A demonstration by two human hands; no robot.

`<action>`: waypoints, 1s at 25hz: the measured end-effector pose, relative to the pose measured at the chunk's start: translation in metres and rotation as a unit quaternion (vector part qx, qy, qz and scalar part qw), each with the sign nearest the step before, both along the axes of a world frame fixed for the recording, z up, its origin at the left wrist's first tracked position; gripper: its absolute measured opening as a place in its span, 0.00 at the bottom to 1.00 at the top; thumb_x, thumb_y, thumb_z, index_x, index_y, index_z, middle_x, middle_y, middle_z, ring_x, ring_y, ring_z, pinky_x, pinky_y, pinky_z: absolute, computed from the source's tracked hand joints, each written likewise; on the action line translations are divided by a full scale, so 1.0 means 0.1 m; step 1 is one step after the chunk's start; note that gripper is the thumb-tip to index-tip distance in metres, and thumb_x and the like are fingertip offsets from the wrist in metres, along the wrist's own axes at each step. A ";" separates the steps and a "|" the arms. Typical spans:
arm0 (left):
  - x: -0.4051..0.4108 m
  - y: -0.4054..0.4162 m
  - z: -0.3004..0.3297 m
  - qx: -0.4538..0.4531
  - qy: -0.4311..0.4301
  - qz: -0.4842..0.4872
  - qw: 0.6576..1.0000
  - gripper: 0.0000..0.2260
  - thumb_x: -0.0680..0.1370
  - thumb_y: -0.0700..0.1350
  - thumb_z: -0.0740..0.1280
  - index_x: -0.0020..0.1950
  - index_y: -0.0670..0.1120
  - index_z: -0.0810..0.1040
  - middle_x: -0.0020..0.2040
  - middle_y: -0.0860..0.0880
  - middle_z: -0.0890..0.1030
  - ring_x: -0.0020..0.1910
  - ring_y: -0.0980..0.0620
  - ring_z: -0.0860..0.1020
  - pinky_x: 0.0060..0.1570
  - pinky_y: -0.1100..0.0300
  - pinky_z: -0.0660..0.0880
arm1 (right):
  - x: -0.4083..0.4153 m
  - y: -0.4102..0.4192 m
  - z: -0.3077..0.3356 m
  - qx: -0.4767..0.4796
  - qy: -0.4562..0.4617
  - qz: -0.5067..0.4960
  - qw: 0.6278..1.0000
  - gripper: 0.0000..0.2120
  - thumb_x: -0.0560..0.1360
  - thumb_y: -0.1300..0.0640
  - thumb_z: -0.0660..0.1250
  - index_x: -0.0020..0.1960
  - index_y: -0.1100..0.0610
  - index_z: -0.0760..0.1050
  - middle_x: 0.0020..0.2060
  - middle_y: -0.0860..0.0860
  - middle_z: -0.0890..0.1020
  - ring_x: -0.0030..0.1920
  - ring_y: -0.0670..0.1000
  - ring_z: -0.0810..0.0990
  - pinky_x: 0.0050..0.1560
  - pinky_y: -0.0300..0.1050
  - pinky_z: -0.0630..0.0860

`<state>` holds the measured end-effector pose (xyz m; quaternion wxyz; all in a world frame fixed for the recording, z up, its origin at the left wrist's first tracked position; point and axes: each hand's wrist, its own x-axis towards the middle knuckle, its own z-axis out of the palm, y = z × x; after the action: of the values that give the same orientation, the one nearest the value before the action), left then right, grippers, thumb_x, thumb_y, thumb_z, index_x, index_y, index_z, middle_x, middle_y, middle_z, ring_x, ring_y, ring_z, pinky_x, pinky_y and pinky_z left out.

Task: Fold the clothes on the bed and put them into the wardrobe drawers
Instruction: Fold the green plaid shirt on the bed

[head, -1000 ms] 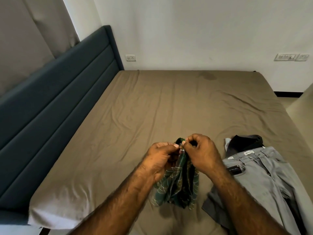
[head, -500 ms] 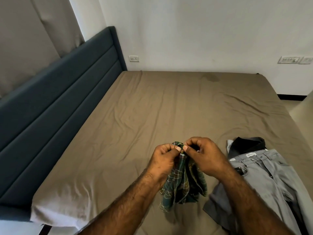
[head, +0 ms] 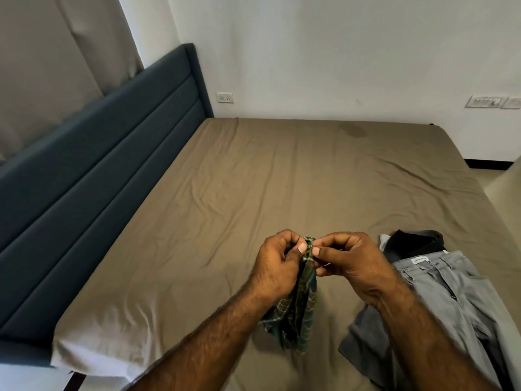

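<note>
Hands, left hand point(head: 277, 263) and right hand point(head: 349, 262), pinched the green checked cloth point(head: 298, 311) at its top, and it hung long toward 6 o'clock over the bed point(head: 253, 179).

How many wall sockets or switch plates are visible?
2, perhaps 3: one socket beside the headboard; a switch plate far right, another plate cut off beside it.
</note>
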<state>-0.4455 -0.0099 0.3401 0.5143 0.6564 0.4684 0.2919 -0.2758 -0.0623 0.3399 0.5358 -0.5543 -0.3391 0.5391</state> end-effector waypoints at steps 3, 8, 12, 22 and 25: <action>0.05 -0.03 0.04 -0.139 -0.102 0.042 0.984 0.06 0.84 0.39 0.68 0.49 0.39 0.82 0.41 0.40 0.85 0.37 0.49 0.84 0.40 0.53 0.83 | -0.12 -0.04 -0.03 0.043 -0.124 -0.050 0.990 0.05 0.73 0.65 0.78 0.42 0.57 0.87 0.37 0.56 0.87 0.36 0.54 0.84 0.40 0.49 0.85; 0.07 -0.09 0.11 -0.289 -0.161 0.116 0.936 0.04 0.81 0.36 0.71 0.49 0.37 0.85 0.40 0.41 0.85 0.33 0.52 0.83 0.31 0.63 0.77 | -0.30 -0.11 -0.24 0.139 -0.364 -0.114 0.914 0.05 0.75 0.61 0.77 0.47 0.52 0.86 0.42 0.42 0.83 0.43 0.44 0.83 0.42 0.34 0.80; 0.09 -0.11 0.06 -0.248 -0.131 0.156 0.947 0.03 0.79 0.34 0.72 0.51 0.34 0.85 0.41 0.41 0.86 0.34 0.52 0.84 0.33 0.63 0.78 | -0.34 -0.15 -0.32 0.117 -0.303 -0.125 0.937 0.03 0.76 0.61 0.76 0.46 0.54 0.86 0.40 0.46 0.85 0.40 0.46 0.84 0.41 0.34 0.79; 0.04 -0.15 -0.04 -0.112 -0.040 0.088 0.989 0.05 0.80 0.40 0.73 0.45 0.44 0.87 0.39 0.48 0.87 0.40 0.49 0.86 0.43 0.52 0.85 | -0.21 -0.20 -0.26 0.172 -0.546 -0.037 0.819 0.05 0.79 0.51 0.68 0.47 0.52 0.80 0.41 0.44 0.77 0.38 0.46 0.77 0.38 0.42 0.76; 0.05 -0.15 0.02 0.032 0.120 0.071 0.990 0.05 0.80 0.45 0.73 0.44 0.50 0.85 0.38 0.53 0.86 0.38 0.56 0.84 0.40 0.56 0.84 | -0.23 -0.13 -0.27 0.124 -0.496 -0.055 0.857 0.05 0.78 0.55 0.69 0.44 0.53 0.79 0.38 0.45 0.78 0.35 0.46 0.76 0.35 0.43 0.74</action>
<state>-0.4408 -0.0251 0.3421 0.4111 0.6679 0.5625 0.2618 -0.2989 -0.0755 0.3131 0.3892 -0.6952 -0.5931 0.1159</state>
